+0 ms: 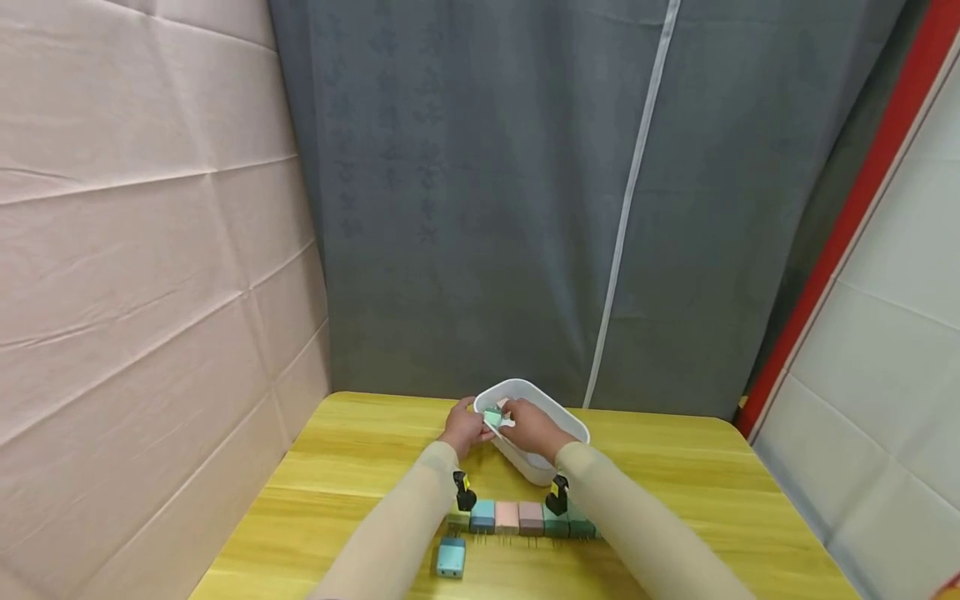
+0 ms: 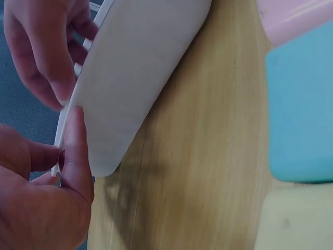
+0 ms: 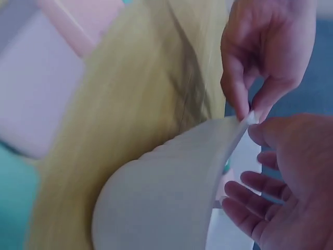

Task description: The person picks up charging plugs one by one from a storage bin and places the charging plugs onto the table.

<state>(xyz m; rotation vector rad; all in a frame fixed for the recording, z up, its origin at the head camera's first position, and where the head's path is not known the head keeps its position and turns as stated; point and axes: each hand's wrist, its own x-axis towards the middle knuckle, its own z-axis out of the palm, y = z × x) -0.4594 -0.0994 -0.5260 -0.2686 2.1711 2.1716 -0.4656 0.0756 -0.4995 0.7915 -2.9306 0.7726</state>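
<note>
A white plastic bin (image 1: 528, 457) stands tilted on the table, and my left hand (image 1: 462, 428) pinches its rim between thumb and fingers. My right hand (image 1: 534, 429) reaches over the bin's opening. In the right wrist view the right hand's fingers (image 3: 252, 200) are spread and loosely bent, holding nothing I can make out. Inside the bin lie a mint-green block (image 1: 492, 417) and a pink piece (image 3: 227, 183), mostly hidden by the wall. Nearer me, a row of pastel plug-like blocks with thin metal prongs includes a blue block (image 1: 483, 517) and a pink block (image 1: 507, 517).
A single light-blue block (image 1: 451, 557) lies in front of the row, near my left forearm. The row's right end is hidden by my right sleeve (image 1: 637, 525). Behind the yellow wooden table (image 1: 675, 467) hangs a grey curtain (image 1: 465, 208).
</note>
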